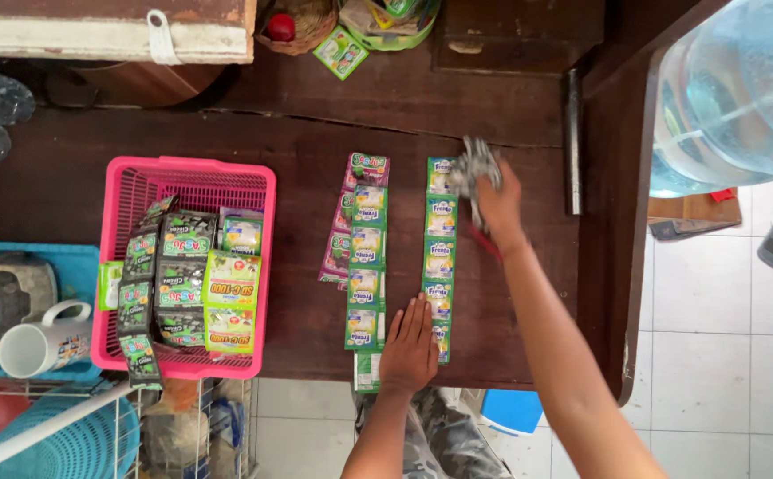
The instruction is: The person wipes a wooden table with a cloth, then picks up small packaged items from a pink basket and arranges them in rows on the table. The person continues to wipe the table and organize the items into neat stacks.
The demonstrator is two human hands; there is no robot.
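Sachet strips lie lengthwise on the dark wooden surface, two columns running from its near edge toward the far edge. The right strip (440, 257) is a chain of small green-and-yellow foil packets joined end to end; the left strip (367, 266) lies just beside it, partly over a pink-edged strip (337, 239).

The left hand (410, 348) rests flat, fingers extended, pressing the near end of the right strip against the surface; it grips nothing. The right hand (496, 200) is clenched at the far end of the same strip around a crumpled silvery bundle (473, 168), apparently foil backing; what else it holds I cannot tell.

Assessment: the strip is light, limp and glossy, likely to slide on wood and to fold at each seam. Packets may crease or tear along the joins if pulled hard. Best held at the sealed seams or ends, with one end pinned.

A pink basket (182, 173) holding more sachets stands toward the left edge.
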